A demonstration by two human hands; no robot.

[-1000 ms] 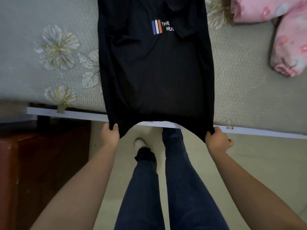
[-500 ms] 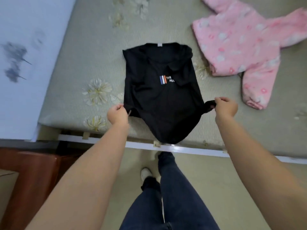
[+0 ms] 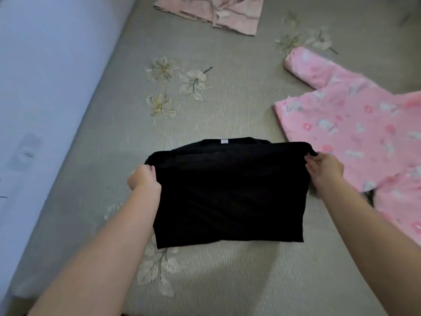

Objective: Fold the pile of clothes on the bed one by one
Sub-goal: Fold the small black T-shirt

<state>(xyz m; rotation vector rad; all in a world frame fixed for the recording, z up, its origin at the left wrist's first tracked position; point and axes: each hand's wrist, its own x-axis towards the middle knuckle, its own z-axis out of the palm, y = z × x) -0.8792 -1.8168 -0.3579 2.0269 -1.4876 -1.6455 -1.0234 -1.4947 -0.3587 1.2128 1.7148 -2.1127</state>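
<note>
A black T-shirt [image 3: 227,197] lies on the grey flowered bed [image 3: 227,106], its lower half doubled over the upper half so the hem reaches near the collar with its white label. My left hand [image 3: 143,180] grips the hem's left corner. My right hand [image 3: 324,166] grips the right corner. The printed logo is hidden under the folded layer.
A pink patterned fleece top [image 3: 355,133] lies spread at the right, touching the black shirt's right side. A folded pale pink garment [image 3: 211,12] sits at the far end of the bed. A pale wall [image 3: 41,87] runs along the left.
Both hands carried the shirt's bottom hem from the bed's front edge up and forward over the shirt, folding it in half. The view has shifted further onto the bed.
</note>
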